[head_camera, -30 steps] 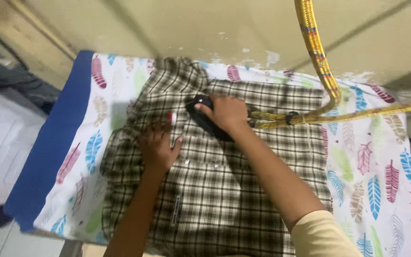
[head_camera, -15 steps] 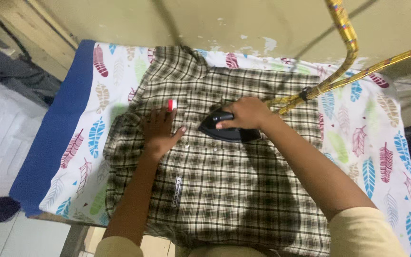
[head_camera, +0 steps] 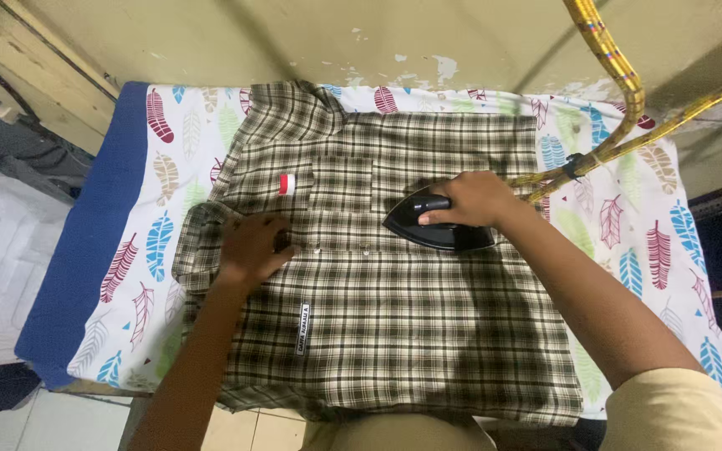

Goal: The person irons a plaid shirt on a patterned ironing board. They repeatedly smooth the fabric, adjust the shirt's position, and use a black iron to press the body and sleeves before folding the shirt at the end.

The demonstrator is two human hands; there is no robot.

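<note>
1. Two hands on the job: right hand (head_camera: 470, 199) is clamped round the handle of the black iron (head_camera: 436, 225); left hand (head_camera: 252, 246) lies flat, fingers spread, pressing the plaid shirt (head_camera: 394, 309).
2. Change over the last second: the iron has slid from up by the collar, near the far edge of the surface, down to mid-chest, just right of the pocket and button line. Tip now points left, toward the left hand.
3. Left hand has shifted little; it stays on the shirt's left side below the small red-and-white patch (head_camera: 287, 183), near the folded sleeve.
4. Shirt placement: spread front-up across the middle of the surface, collar toward the far edge, hem hanging over the near edge. It lies on a white cloth with a feather print (head_camera: 628, 250); a blue strip (head_camera: 94, 242) runs along the left edge.
5. Yellow cord (head_camera: 607, 58) runs from the far right corner down toward the iron, clear of the shirt front.
6. Read: the collar pass looks finished and the stroke is on the chest panel, with the left hand keeping the cloth taut. The lower half still looks rumpled near the hem.
</note>
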